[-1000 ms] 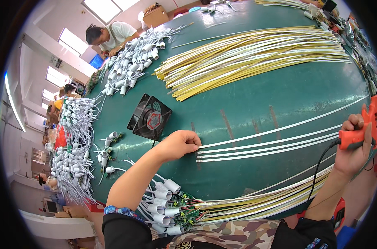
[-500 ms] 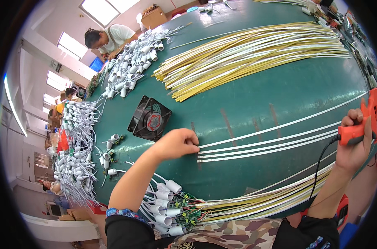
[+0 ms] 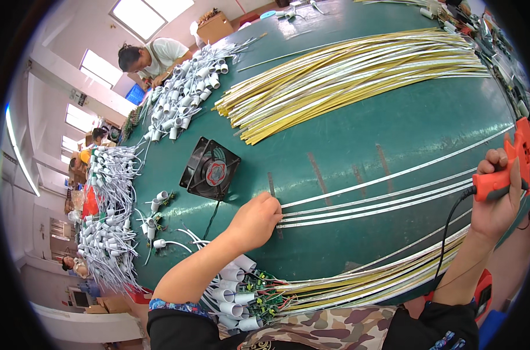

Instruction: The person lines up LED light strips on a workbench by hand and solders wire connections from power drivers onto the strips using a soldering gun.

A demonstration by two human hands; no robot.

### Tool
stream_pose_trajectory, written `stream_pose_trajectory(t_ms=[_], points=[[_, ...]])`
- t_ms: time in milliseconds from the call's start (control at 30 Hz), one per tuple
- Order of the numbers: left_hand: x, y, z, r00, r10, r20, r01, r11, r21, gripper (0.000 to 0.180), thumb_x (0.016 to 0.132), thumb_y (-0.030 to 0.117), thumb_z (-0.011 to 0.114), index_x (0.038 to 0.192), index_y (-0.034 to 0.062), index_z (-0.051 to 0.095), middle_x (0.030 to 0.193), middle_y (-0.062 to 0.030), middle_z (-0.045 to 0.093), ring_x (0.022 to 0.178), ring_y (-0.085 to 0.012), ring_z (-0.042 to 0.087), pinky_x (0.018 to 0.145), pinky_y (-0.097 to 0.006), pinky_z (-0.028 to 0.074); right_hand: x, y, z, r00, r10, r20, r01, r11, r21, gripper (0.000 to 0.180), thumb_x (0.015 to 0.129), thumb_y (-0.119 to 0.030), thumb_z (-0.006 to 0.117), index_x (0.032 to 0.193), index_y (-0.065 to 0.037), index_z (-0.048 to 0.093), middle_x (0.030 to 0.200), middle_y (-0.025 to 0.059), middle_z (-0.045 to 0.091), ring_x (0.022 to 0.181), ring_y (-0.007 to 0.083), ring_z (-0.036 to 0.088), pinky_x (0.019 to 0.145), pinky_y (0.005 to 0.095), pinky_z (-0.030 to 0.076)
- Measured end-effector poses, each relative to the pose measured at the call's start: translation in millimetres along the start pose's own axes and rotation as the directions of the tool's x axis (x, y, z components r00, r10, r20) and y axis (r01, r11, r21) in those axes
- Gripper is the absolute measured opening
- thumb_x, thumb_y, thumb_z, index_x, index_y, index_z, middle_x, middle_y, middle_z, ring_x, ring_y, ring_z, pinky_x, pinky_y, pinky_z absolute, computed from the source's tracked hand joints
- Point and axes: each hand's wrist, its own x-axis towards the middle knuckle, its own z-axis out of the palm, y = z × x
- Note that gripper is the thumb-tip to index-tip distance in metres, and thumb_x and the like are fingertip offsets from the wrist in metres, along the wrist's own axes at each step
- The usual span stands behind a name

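Right hand [image 3: 498, 204], far right of frame: grip wrapped tight around the handle of an orange tool [image 3: 513, 160], fingers curled over the top, thumb side hidden. Black cord [image 3: 451, 233] drops from the handle down toward the lower edge. Tool nose sits over the right ends of the strips, at the frame's rim; contact there cannot be told.

Left hand [image 3: 256, 221], centre of frame: fingers bunched and bent, tips pressed on the left ends of three white strips [image 3: 381, 198], pinning them to the green tabletop [image 3: 405, 116]. Not a pinch, more a flat hold-down. Strips run side by side from that hand rightward and upward to the tool, slightly fanned apart.

Around: black fan [image 3: 212, 169] just up-left of the left hand, apart from it. Big yellow bundle [image 3: 346, 81] across the upper middle. White sockets [image 3: 183, 87] heaped upper left; more wired ones along the left edge. Lower edge: second bundle with tubes [image 3: 236, 291] and small green boards, under the left forearm. Another person [image 3: 151, 58] at the far upper left.

To do it well, I judge: keep the left ends pinned and level so the strips stay parallel, and bring the tool square onto one end at a time, cord clear of the lower bundle.
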Motion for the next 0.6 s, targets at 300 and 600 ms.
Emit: stream_pose_trajectory(t_ms=[300,600], points=[[-3,-5,4,0.986,0.157,-0.064,-0.158,0.987,-0.005,0.014,0.085,0.007,0.062,0.096,0.0014,0.056,0.087,-0.0114,0.060,0.080,-0.0278,0.061,0.070,-0.037,0.049,0,-3,3,0.999,-0.026,-0.026,0.025,0.999,-0.025,0.051,0.097,-0.019,0.054,0.135,0.011,0.038,0.095,0.0059,0.048,0.087,0.0117,0.045,0.070,0.0221,0.044],[8,-17,-10,0.938,-0.283,0.200,0.344,0.827,-0.446,0.015,0.082,0.007,0.068,0.091,0.0003,0.056,0.079,-0.0052,0.061,0.073,-0.0126,0.058,0.067,-0.028,0.048,3,-1,-1,0.999,0.005,-0.041,-0.006,0.999,-0.031,0.053,0.095,-0.018,0.055,0.136,0.012,0.036,0.095,0.0064,0.048,0.090,0.0124,0.044,0.074,0.0233,0.042]])
